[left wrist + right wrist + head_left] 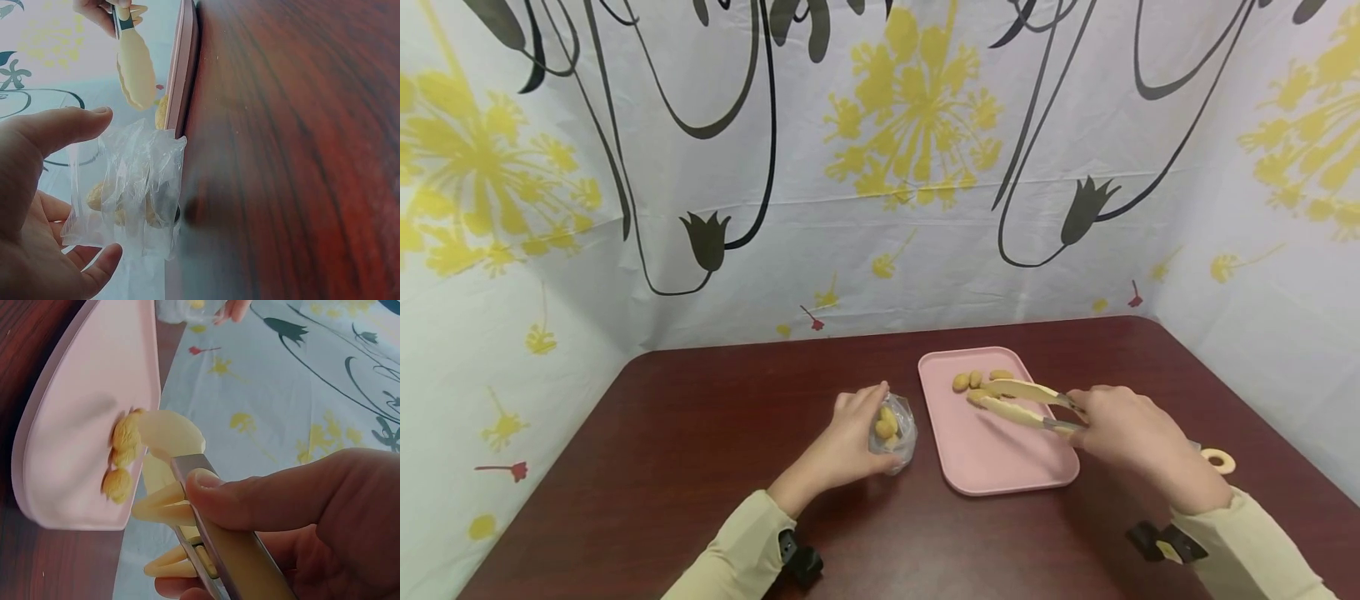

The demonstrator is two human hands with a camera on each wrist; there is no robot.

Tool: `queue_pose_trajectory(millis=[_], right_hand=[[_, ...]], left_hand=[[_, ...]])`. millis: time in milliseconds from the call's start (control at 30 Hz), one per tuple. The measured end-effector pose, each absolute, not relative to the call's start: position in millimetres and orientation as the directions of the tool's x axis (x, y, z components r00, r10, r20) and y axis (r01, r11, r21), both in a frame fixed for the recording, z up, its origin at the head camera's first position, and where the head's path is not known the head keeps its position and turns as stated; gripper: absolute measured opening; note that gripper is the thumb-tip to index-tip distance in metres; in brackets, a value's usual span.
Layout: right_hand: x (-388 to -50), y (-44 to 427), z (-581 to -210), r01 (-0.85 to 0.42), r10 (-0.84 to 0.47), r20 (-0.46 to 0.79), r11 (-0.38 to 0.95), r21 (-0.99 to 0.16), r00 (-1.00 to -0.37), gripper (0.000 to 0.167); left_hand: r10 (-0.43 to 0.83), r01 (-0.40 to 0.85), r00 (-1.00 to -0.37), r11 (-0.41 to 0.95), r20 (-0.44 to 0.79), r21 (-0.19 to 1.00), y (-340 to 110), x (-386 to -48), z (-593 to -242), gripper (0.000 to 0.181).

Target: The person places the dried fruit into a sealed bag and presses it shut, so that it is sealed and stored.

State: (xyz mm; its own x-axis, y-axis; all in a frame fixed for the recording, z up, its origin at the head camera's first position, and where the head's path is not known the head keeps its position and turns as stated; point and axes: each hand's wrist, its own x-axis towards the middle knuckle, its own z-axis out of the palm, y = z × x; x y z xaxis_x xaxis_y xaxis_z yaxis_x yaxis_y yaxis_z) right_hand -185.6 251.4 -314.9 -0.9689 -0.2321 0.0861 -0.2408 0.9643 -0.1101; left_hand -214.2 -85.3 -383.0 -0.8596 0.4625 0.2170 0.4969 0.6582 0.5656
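Right hand (1123, 425): fingers gripping tongs (1028, 391), tips by nuts (976, 379) on tray (992, 454); contact unclear. Left hand (850, 429): fingers curled round bag (906, 425), more nuts inside. Risk: off-centre pinch lets one roll; limp mouth folds, spilling onto desk (737, 400).
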Motion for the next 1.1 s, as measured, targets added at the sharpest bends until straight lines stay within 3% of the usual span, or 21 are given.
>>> queue_pose_trajectory(millis=[1100], right_hand=[[-206, 268, -322, -0.143, -0.146, -0.023, 0.984, -0.105, -0.989, 0.011]], left_hand=[[0.465, 0.485, -0.864, 0.663, 0.194, 0.570, -87, -215, -385, 0.099]])
